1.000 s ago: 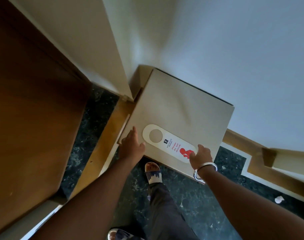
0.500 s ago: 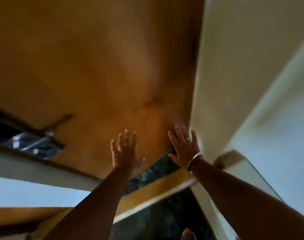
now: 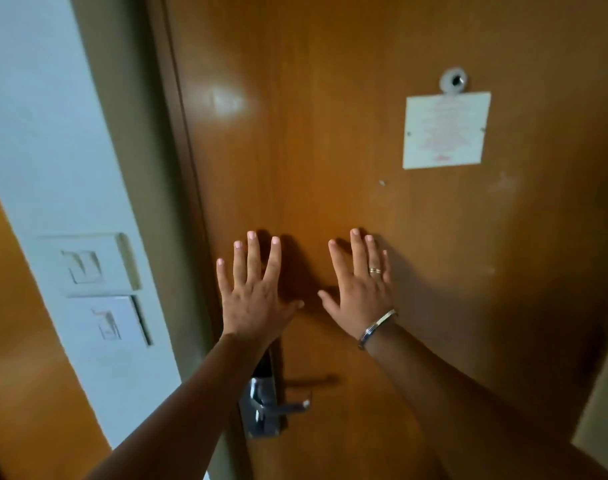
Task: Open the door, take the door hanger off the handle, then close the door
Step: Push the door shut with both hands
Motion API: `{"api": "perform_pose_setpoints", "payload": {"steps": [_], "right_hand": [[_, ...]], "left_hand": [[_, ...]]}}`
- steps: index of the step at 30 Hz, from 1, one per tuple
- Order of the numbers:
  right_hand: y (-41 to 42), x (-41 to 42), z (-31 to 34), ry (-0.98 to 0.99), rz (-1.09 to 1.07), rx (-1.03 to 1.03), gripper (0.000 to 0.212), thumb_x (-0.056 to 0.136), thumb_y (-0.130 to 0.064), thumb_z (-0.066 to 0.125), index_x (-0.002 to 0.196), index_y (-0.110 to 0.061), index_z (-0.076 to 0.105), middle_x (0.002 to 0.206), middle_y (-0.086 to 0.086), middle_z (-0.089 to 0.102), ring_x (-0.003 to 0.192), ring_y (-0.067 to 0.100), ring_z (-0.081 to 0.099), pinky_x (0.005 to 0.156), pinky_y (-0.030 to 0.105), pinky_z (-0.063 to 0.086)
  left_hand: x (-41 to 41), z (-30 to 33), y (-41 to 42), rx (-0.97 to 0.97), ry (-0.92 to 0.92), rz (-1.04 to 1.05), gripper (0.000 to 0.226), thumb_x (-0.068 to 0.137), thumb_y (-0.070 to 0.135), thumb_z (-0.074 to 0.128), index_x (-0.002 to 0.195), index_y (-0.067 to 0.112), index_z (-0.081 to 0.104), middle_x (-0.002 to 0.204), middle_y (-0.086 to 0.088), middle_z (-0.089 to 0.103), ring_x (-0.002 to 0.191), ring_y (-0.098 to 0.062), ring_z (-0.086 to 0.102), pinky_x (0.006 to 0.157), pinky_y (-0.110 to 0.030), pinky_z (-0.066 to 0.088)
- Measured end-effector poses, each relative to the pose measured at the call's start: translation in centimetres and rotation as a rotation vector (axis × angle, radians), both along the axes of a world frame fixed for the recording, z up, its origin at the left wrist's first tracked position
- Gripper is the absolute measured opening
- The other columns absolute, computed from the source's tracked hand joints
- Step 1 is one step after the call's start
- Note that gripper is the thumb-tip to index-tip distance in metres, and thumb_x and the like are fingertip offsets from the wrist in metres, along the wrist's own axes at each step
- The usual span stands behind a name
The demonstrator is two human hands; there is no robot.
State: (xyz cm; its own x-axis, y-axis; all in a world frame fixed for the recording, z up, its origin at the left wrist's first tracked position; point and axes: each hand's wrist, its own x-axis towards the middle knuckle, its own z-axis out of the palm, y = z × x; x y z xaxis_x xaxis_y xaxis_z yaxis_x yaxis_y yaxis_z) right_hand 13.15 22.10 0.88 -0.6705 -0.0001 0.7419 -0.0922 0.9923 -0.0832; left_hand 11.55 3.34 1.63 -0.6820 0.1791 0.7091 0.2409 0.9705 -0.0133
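Door: brown wood, fills most of the view, sits flush in its frame, closed.
Left hand: fingers spread, nothing held, raised in front of the door just above the lock plate; whether the palm touches the wood cannot be told, though a shadow falls close at 1 o'clock of the fingers.
Right hand: fingers spread, empty, at 3 o'clock of the left hand, a narrow gap between the two thumbs; contact with the wood unclear.
Ring: gold band on a finger of the right hand.
Bracelet: metal bangle round the right wrist.
Handle: silver lever on a metal plate, at 6 o'clock of the left hand, pointing toward 3 o'clock, bare; partly hidden behind the left forearm.
Door hanger: not in view.
Peephole: round metal fitting, at 1 o'clock of the right hand, high on the door.
Notice: white rectangular card touching the peephole from below; pink print, too blurred to read.
Switches: white wall plate at 9 o'clock of the left hand, beside the frame.
Card slot: white plate directly at 6 o'clock of the switches.
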Motion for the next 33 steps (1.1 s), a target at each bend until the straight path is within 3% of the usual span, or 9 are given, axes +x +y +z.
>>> {"api": "perform_pose_setpoints", "payload": {"steps": [5,11,18,22,33], "right_hand": [[-2.2,-1.9,2.4,0.047,-0.106,0.026,0.11,0.067,-0.07,0.069,0.154,-0.03,0.016,0.164,0.015,0.008,0.149,0.04,0.008,0.113,0.058,0.019],[-2.0,-3.7,2.6,0.052,-0.17,0.07,0.11,0.065,-0.074,0.069,0.153,-0.031,0.017,0.162,0.016,0.013,0.147,0.042,0.016,0.105,0.06,0.036],[-2.1,-6.2,2.8,-0.052,-0.242,0.163,0.117,0.068,-0.062,0.075,0.154,-0.024,0.006,0.162,0.023,0.003,0.147,0.047,0.006,0.11,0.057,0.028],[-1.1,-7.6,2.9,-0.111,-0.228,0.211,0.119,0.072,-0.059,0.075,0.154,-0.028,-0.005,0.162,0.02,-0.009,0.148,0.045,-0.004,0.114,0.056,0.023],[0.7,-9.8,1.7,-0.051,-0.19,0.252,0.106,0.073,-0.061,0.072,0.154,-0.022,0.015,0.162,0.019,0.015,0.147,0.045,0.013,0.112,0.055,0.019]], "left_hand": [[-2.5,0.7,-2.6,-0.026,0.052,-0.075,0.128,0.066,0.075,0.07,0.156,0.028,-0.008,0.166,-0.013,0.0,0.151,-0.038,0.0,0.117,-0.061,0.006],[-5.3,0.5,-2.6,0.009,0.029,-0.154,0.132,0.063,0.072,0.074,0.156,0.03,-0.01,0.165,-0.01,-0.005,0.15,-0.038,-0.001,0.115,-0.062,0.006],[-9.1,0.7,-1.9,0.054,-0.112,-0.184,0.131,0.07,0.062,0.076,0.15,0.036,-0.024,0.153,0.0,-0.044,0.144,-0.028,-0.033,0.116,-0.058,-0.009],[-10.9,1.0,-0.9,0.074,-0.168,-0.17,0.134,0.072,0.06,0.077,0.145,0.038,-0.033,0.148,0.002,-0.051,0.14,-0.026,-0.04,0.116,-0.056,-0.012],[-13.0,1.2,-0.3,0.051,-0.194,-0.133,0.134,0.071,0.067,0.073,0.145,0.037,-0.034,0.151,-0.001,-0.047,0.141,-0.028,-0.039,0.115,-0.055,-0.011]]}}
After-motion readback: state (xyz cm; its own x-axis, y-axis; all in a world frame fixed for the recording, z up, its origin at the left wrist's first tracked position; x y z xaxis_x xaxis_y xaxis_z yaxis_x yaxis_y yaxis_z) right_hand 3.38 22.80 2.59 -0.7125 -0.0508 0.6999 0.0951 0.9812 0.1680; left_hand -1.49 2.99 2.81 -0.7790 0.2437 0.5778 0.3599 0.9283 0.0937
